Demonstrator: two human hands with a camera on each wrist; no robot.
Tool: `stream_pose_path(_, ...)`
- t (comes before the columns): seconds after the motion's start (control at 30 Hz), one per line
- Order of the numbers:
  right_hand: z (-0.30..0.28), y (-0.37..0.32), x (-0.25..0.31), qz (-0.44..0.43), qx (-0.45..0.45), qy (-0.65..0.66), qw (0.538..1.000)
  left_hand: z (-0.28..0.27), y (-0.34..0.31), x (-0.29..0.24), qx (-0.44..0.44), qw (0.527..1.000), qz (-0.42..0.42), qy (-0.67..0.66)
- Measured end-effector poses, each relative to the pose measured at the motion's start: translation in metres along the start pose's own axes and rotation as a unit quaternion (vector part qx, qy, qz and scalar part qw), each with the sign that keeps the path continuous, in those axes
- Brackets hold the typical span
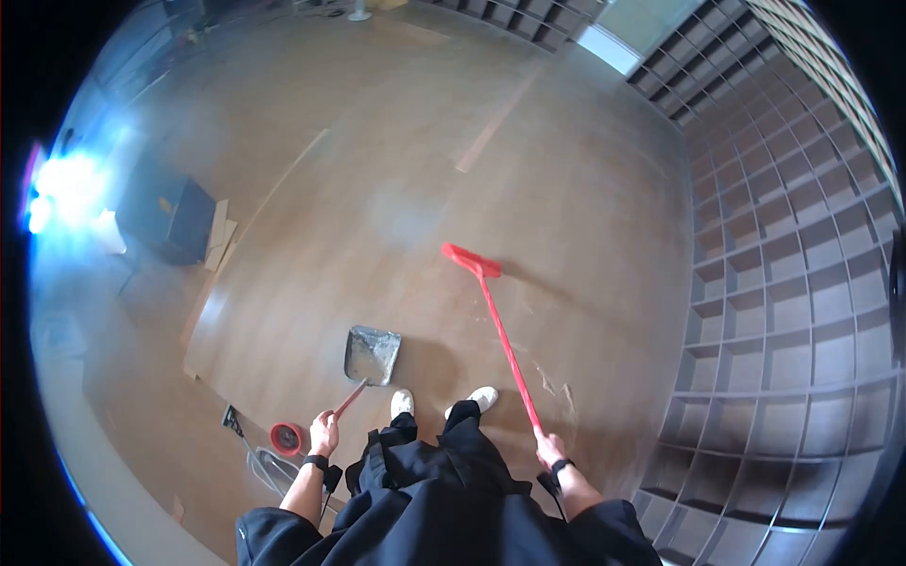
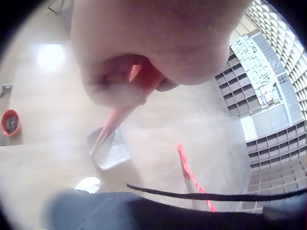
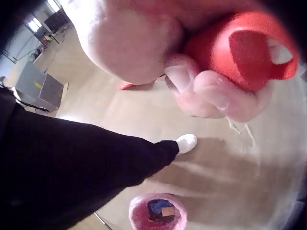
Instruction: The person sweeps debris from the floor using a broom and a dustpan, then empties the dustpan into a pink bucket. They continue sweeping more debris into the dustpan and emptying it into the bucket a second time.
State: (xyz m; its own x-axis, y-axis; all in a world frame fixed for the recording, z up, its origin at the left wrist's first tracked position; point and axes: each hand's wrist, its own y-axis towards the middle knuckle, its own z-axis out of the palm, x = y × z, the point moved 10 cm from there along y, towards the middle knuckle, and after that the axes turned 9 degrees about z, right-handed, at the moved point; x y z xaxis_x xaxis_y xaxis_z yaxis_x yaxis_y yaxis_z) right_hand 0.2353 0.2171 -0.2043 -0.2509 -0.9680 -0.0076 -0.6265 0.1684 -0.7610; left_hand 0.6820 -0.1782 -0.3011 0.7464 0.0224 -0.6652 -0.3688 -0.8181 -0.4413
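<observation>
My left hand [image 1: 324,435] grips the red handle of a grey dustpan [image 1: 371,357], which lies left of my feet. In the left wrist view the fingers of that hand [image 2: 129,72] curl round the handle, with the dustpan [image 2: 115,152] below. My right hand [image 1: 551,451] holds the end of a long red broom handle [image 1: 510,354]; the broom head [image 1: 471,260] is on the floor ahead. Up close in the right wrist view, the hand [image 3: 192,62] wraps the red handle end [image 3: 247,50], which has a loop.
Cubby shelving [image 1: 783,311] lines the right side. A dark box [image 1: 179,222] with cardboard pieces [image 1: 220,234] stands at the left. A red container [image 1: 287,438] and cables lie near my left hand. A pink-rimmed bin [image 3: 180,218] shows in the right wrist view.
</observation>
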Motion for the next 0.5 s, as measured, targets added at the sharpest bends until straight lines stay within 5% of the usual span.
stream_pose_path(0.23, 0.111, 0.091, 0.182, -0.011, 0.061, 0.069, 0.996, 0.039, 0.025, 0.084, -0.070, 0.995, -0.055, -0.040)
stream_pose_path(0.37, 0.177, 0.127, 0.212, 0.007, 0.063, 0.047, 0.997, 0.067, 0.043, 0.141, -0.086, 0.986, -0.122, -0.075)
stream_pose_path(0.4, 0.149, 0.092, 0.203, -0.003, 0.091, 0.047, 0.995, 0.025, -0.006, 0.097, -0.102, 0.977, -0.173, -0.066)
stream_pose_path(0.5, 0.149, 0.116, 0.193, -0.031, 0.042, 0.018, 0.998, 0.038, 0.020, 0.108, -0.131, 0.967, -0.197, -0.093)
